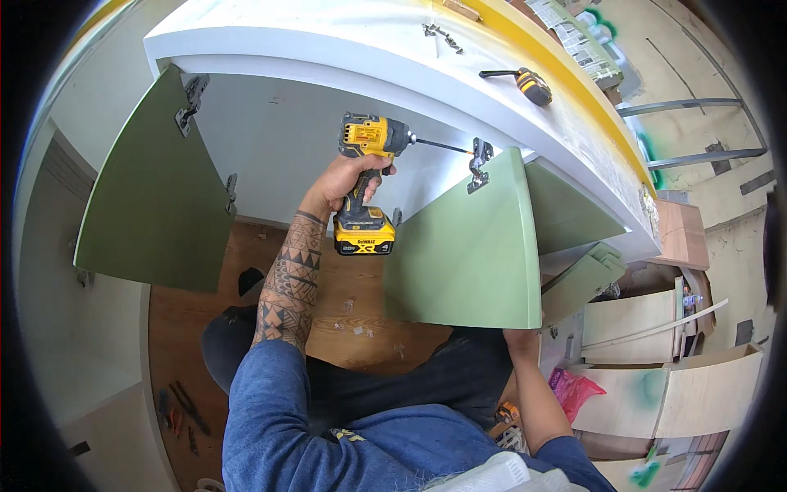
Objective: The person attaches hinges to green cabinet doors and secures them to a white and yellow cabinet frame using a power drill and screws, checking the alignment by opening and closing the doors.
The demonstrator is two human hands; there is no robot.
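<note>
Yellow drill (366, 176): bit on the hinge (479, 163) at the green door's (471, 254) top edge.
Left hand (346, 182): raised, fist clamped round the drill's handle.
Right hand (520, 334): fingers closed on the door's lower corner.
Cabinet (328, 123): white, open; a tape measure (529, 84) lies on top.
Floor (184, 320): wood, screws scattered.

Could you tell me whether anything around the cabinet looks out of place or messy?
Yes, mildly. Pale debris lies scattered on the wooden floor below the drill, and loose hand tools sit at the lower left. A tape measure rests on the cabinet top.
</note>
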